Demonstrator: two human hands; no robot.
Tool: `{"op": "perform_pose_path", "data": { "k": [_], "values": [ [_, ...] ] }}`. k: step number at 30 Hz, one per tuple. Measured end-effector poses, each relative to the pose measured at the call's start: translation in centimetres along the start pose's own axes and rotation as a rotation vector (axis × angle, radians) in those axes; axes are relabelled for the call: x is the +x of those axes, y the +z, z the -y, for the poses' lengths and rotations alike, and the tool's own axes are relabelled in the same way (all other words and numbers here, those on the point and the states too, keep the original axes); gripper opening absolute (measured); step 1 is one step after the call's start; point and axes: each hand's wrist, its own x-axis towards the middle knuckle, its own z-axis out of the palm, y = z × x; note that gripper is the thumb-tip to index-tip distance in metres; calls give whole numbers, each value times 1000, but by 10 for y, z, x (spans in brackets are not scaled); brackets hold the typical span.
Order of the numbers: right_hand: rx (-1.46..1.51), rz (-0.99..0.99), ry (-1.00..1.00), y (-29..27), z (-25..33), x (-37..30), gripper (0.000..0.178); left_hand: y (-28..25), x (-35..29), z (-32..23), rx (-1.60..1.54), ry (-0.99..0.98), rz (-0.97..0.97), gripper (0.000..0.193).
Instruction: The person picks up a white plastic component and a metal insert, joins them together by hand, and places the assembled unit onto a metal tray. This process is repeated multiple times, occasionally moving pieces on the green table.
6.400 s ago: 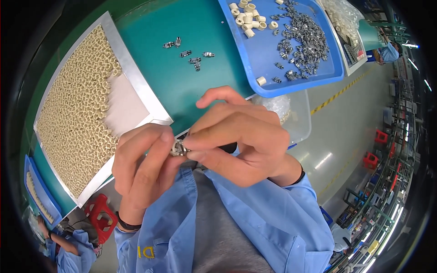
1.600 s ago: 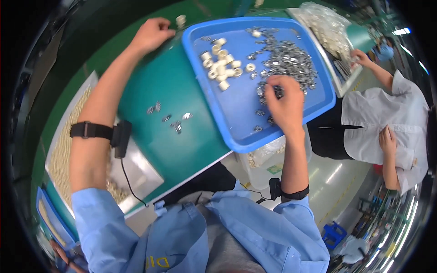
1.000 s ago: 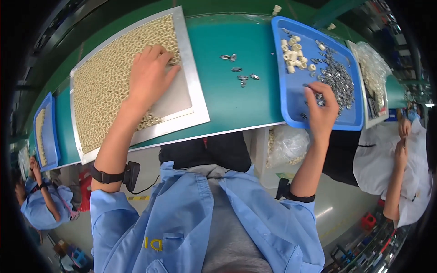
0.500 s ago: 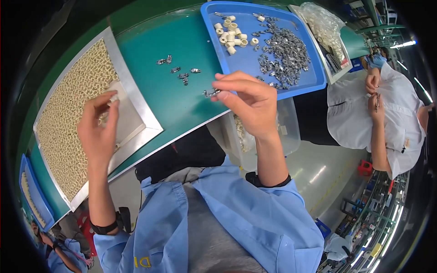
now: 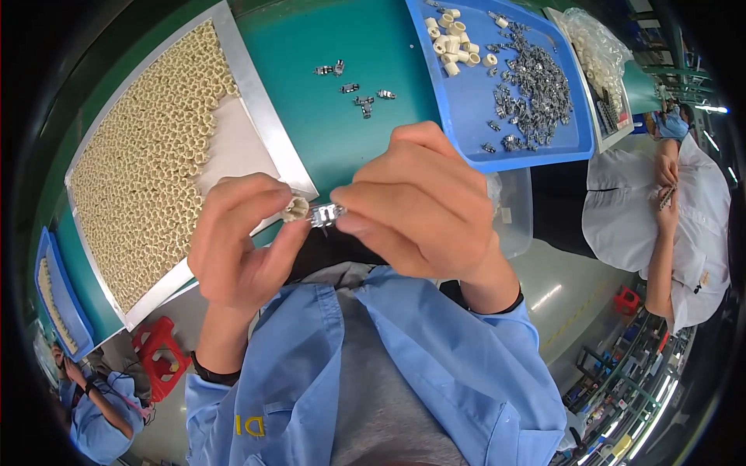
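Between thumb and finger, my left hand (image 5: 245, 233) pinches a cream ring-shaped part (image 5: 295, 208), its hollow end facing me. My right hand (image 5: 427, 206) grips a small shiny metal clip (image 5: 326, 214) by its right end. The clip's left end meets the ring's edge; whether it is inside cannot be told. Both hands are in front of my chest, near the table's front edge. Beyond them, several loose metal clips (image 5: 364, 103) lie on the green tabletop (image 5: 311, 39). On the left a metal-framed tray (image 5: 268, 124) is densely filled with cream rings (image 5: 148, 155), with a bare patch at its right side.
A blue tray (image 5: 474, 163) at the right holds cream cylinders (image 5: 451, 43) and a heap of metal clips (image 5: 536, 93). Below it stands a translucent bin (image 5: 513, 217). A co-worker in white (image 5: 657, 225) sits at the right. A red stool (image 5: 162, 357) is at the lower left.
My left hand has brought a cream ring from the framed tray toward my chest. My right hand has moved left and nearer with the metal clip, so the two parts now meet.
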Motion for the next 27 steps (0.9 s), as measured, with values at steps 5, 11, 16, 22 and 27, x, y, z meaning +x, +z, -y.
{"op": "perform_pose_path", "data": {
  "k": [5, 11, 16, 22, 27],
  "values": [
    [-68, -8, -108, 9, 0, 2, 23, -2, 2, -1, -18, 24, 21, 35],
    [-82, 17, -103, 4, 3, 2, 23, -2, 0, -5, -28, 15, 14, 38],
    [-119, 0, -120, 4, 6, -1, 24, 0, 0, -8, 11, 40, 20, 39],
    [-170, 86, -127, -9, 8, 0, 24, 0, 0, -10, 28, 57, 71, 39],
    [-240, 195, -153, -19, 13, 0, 23, 0, 0, -13, 70, 101, 111, 38]
  ]
}}
